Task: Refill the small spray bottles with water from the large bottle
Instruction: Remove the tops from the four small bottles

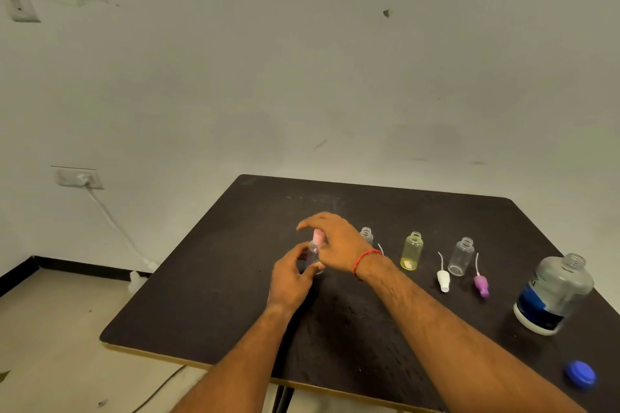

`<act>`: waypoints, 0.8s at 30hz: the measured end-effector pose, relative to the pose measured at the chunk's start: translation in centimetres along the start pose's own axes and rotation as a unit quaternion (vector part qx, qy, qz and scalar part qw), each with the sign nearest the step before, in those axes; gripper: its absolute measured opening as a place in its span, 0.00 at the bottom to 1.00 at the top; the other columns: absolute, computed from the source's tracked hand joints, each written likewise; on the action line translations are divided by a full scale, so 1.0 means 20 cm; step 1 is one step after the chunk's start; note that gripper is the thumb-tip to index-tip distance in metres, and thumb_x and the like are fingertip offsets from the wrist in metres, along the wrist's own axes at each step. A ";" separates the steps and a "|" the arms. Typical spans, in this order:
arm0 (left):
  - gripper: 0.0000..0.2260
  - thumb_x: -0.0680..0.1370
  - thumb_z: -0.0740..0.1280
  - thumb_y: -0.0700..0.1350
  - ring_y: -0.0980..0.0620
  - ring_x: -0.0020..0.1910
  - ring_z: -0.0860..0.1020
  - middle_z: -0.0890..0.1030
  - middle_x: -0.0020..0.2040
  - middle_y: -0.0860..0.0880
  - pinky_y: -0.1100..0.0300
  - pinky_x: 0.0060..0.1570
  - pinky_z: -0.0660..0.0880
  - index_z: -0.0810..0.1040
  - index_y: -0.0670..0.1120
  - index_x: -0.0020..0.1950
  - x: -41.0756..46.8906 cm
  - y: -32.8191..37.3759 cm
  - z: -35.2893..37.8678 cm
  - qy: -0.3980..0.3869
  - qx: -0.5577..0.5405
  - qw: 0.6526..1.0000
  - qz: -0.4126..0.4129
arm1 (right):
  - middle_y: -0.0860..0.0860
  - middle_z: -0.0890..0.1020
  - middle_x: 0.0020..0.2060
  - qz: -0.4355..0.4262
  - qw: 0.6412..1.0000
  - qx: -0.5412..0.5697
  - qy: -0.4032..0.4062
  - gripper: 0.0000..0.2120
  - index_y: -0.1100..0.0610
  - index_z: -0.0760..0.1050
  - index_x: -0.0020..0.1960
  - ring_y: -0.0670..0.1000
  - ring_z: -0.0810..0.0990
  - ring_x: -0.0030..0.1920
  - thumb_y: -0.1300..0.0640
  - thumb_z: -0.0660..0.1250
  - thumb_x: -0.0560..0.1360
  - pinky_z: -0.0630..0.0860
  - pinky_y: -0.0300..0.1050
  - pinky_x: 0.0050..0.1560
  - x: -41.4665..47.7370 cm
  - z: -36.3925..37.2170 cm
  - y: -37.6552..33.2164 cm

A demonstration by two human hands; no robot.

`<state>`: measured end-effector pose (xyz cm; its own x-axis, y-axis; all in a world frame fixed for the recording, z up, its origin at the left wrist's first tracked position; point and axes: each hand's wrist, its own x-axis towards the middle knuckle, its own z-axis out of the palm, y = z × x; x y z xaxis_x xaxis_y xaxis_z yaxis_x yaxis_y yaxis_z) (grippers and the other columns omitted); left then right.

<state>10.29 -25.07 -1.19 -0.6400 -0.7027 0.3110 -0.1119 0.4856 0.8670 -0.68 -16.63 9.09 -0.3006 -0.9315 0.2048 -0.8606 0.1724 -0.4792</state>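
On the dark table [235, 295] my left hand [291, 278] grips a small clear spray bottle [314, 253] by its body. My right hand [335, 241] holds the pink spray cap [318, 237] on top of that bottle. To the right stand three small uncapped bottles: a clear one [366, 235] partly behind my right hand, a yellow one [411, 251] and another clear one [462, 257]. A white spray head [443, 279] and a purple spray head [481, 285] lie loose beside them. The large bottle [553, 293] with a blue label stands uncapped at the far right.
A blue cap [580, 374] lies near the table's front right corner. A wall socket [79, 177] with a white cable [114, 225] is on the wall to the left, running down to the floor beside the table.
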 end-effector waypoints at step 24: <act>0.17 0.76 0.75 0.44 0.66 0.52 0.79 0.83 0.54 0.59 0.77 0.50 0.72 0.80 0.52 0.64 0.00 0.00 0.00 0.038 -0.002 0.999 -0.030 | 0.44 0.83 0.35 0.212 0.905 0.223 0.293 0.08 0.50 0.78 0.41 0.39 0.82 0.39 0.63 0.72 0.71 0.78 0.33 0.41 -0.23 0.38 0.19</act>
<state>10.28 -25.03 -1.25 -0.5725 -0.7683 0.2864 -0.1461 0.4392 0.8864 0.52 -14.23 -0.22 -0.8445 -0.4592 0.2756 -0.4032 0.2064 -0.8915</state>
